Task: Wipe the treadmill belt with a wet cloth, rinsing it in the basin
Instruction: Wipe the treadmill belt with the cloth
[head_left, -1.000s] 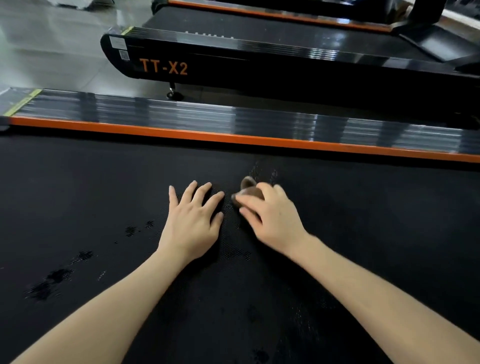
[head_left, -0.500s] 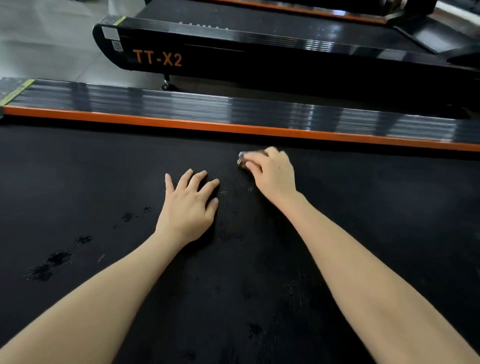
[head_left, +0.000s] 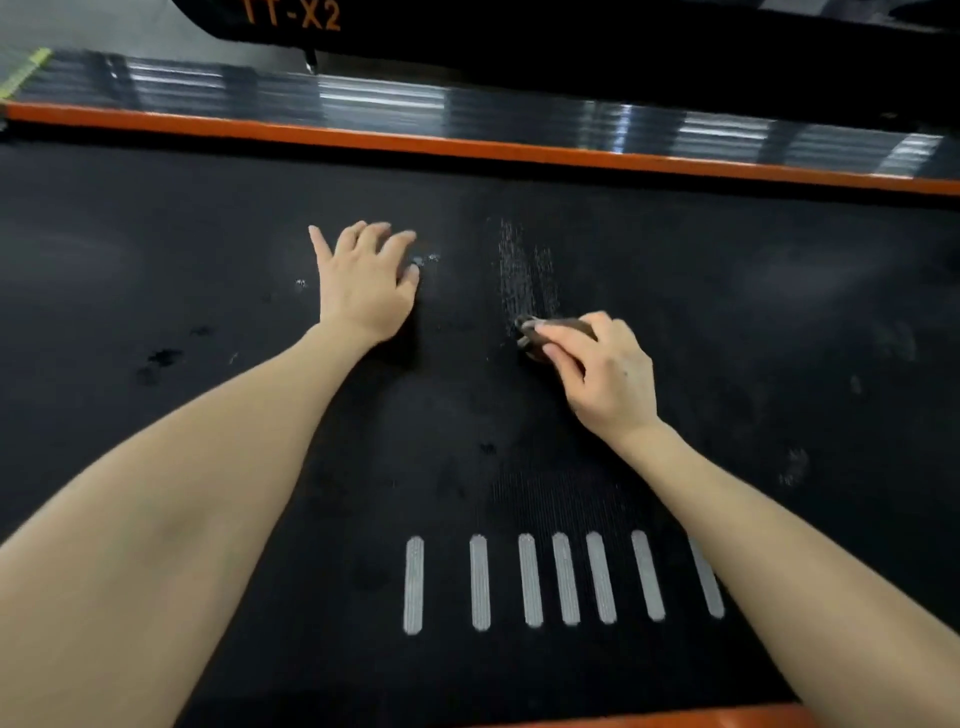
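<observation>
1. now that my right hand has dragged the cloth back toward me from near the orange rail, a pale wet streak lies on the belt beyond it; this stroke looks nearly done.
2. my right fingers curl round the bunched cloth, pressing it on the belt; my left hand lies flat, fingers spread, left of the streak.
3. most of the cloth hides under my fingers, and the basin is out of view.
</observation>
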